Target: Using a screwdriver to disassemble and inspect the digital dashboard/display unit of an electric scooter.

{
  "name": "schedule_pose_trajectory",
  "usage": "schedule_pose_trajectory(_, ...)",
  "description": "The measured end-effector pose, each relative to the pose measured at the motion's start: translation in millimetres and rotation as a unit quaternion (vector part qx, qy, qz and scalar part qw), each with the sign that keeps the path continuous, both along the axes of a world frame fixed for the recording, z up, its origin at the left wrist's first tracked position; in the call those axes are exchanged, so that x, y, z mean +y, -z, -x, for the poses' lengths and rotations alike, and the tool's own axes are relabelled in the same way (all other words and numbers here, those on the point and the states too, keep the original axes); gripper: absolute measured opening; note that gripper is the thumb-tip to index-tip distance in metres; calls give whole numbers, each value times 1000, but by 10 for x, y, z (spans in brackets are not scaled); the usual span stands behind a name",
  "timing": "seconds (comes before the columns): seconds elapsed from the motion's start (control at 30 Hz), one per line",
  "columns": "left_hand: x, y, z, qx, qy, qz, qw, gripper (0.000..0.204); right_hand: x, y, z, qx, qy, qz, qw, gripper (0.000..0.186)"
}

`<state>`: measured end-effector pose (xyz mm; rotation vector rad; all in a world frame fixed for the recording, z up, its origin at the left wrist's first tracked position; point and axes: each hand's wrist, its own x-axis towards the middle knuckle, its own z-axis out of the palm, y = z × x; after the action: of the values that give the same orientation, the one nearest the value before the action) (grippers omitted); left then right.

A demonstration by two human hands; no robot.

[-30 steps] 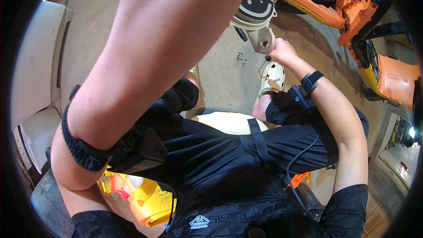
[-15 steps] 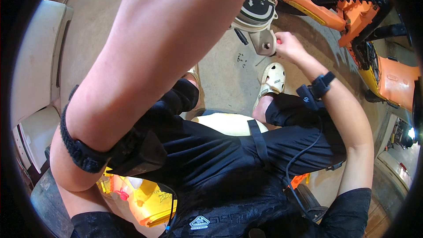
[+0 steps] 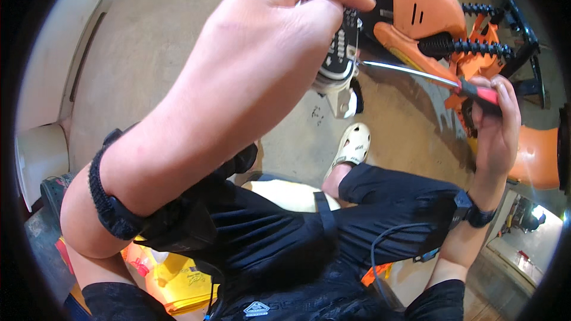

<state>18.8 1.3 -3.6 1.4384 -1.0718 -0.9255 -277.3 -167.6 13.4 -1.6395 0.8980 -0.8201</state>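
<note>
My left hand (image 3: 282, 21) grips a white machine part with a black printed panel (image 3: 341, 56) at the top middle. Its index finger stretches over the part, while the other fingers are hidden. A pale bracket (image 3: 341, 102) hangs from the part's lower end. In my right hand (image 3: 498, 131), out to the right, is a screwdriver (image 3: 480, 93) with a red and black handle. Its long steel shaft points left, the tip close to the part's side; whether they touch I cannot tell.
An orange machine (image 3: 416, 0) with black springs stands at the upper right. Small dark bits (image 3: 316, 114) lie on the floor (image 3: 273, 131) near my pale clog (image 3: 351, 145). A pale cabinet (image 3: 56, 53) is at the left, and yellow packaging (image 3: 184, 279) lies below my left arm.
My right hand has moved right from the bracket, and the screwdriver's full length now shows. The part sits lower in view, and my left hand has come into the picture.
</note>
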Motion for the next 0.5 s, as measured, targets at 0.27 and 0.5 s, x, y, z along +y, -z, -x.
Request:
schedule_pose_trajectory(0.27,2,12,18,65,0,4,998,33,-67,-67,274,-218,14,-120,968,22)
schedule_pose_trajectory(0.5,-31,43,148,8,92,25,995,38,-48,-66,232,-242,2,-159,957,19)
